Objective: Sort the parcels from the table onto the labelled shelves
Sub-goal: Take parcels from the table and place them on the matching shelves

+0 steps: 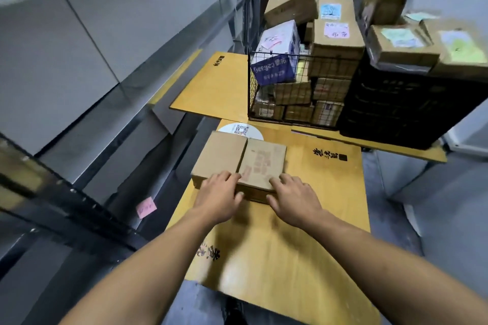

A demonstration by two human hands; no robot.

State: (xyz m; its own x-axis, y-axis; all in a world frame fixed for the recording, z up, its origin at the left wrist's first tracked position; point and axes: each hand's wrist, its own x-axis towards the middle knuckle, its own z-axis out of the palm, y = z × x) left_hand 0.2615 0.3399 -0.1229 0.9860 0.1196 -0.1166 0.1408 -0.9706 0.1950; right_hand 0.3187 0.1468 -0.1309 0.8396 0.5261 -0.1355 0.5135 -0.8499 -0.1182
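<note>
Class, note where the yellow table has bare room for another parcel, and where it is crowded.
Free: the strip right of the cardboard box, to the table's right edge; the near end, this side of the box; the far-left board beside the wire basket. Crowded: the far right, where basket and black crate hold piled parcels.

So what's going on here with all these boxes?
A person is sorting parcels. The left hand and the right hand grip the near edge of a flat brown cardboard box lying on the yellow wooden table, fingers on top, thumbs against its front. Behind it, a black wire basket and a black plastic crate hold more cardboard parcels. Grey metal shelves with a pink paper label run along the left.
</note>
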